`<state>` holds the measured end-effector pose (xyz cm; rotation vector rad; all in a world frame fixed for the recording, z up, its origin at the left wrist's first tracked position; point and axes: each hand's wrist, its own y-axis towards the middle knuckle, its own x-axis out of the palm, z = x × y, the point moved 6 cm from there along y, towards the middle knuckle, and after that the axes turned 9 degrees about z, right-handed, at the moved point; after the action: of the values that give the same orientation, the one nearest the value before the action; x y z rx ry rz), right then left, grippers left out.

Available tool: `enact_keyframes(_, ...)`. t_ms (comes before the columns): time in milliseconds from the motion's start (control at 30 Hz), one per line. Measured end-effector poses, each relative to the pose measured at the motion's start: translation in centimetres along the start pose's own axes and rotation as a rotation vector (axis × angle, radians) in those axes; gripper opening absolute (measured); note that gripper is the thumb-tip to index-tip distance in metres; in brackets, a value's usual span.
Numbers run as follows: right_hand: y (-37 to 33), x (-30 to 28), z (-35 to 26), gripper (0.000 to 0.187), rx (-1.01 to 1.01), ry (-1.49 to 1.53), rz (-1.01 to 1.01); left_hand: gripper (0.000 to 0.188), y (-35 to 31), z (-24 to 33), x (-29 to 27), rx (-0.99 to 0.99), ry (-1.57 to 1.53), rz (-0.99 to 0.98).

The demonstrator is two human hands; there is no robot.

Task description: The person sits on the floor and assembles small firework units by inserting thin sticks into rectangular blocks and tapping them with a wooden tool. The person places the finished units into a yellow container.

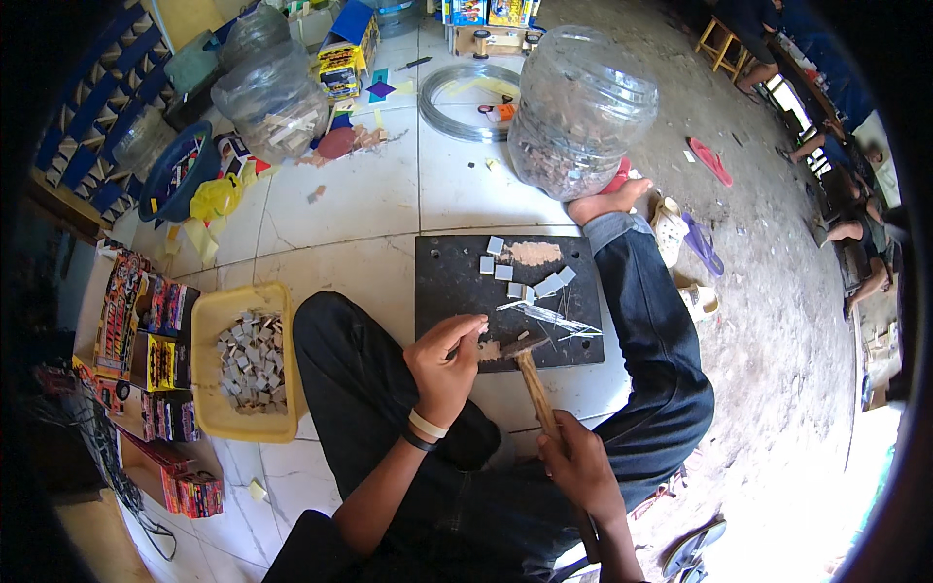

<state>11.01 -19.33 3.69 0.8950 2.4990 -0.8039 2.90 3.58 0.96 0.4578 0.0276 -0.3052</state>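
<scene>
One hammer [536, 391] slants up-left from the right hand [584, 470], curled round it, toward the left hand [442, 363], pinching a tiny pale bit [483, 326].

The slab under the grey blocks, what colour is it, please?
The slab is black, shown in the head view.

The black board [442, 282] lies flat, square and worn. The hammer [536, 389], with a rough wooden handle gripped by the right hand [580, 466], tilts with its dark head over the board's near edge; whether it touches is unclear. Small grey blocks [503, 273] with pale sides lie scattered on the board's far half, some touching. Thin silvery wires [554, 317] lie loosely bunched right of its middle. The left hand [442, 364], above its near left part, pinches a tiny, indistinct whitish piece [483, 328].
</scene>
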Motion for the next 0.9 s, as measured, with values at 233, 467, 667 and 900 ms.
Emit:
enact_keyframes(233,-1.7,-1.9,-6.8,0.069,-0.435,-0.285,0.315,0.017,-0.2,-0.3,0.0,0.018,-0.018,0.002)
enact_keyframes(467,-2.7,-1.9,-9.1,0.085,-0.669,-0.338,0.409,0.017,-0.3,-0.2,-0.1,-0.022,-0.015,0.008)
enact_keyframes(667,-1.5,-1.3,-7.9,0.083,-0.546,-0.522,0.333,0.019,-0.1,0.2,0.1,0.034,-0.002,0.012)
enact_keyframes(900,-1.6,-0.8,-7.5,0.083,-0.602,-0.390,0.364,0.019,-0.2,0.2,0.0,0.029,0.015,-0.017)
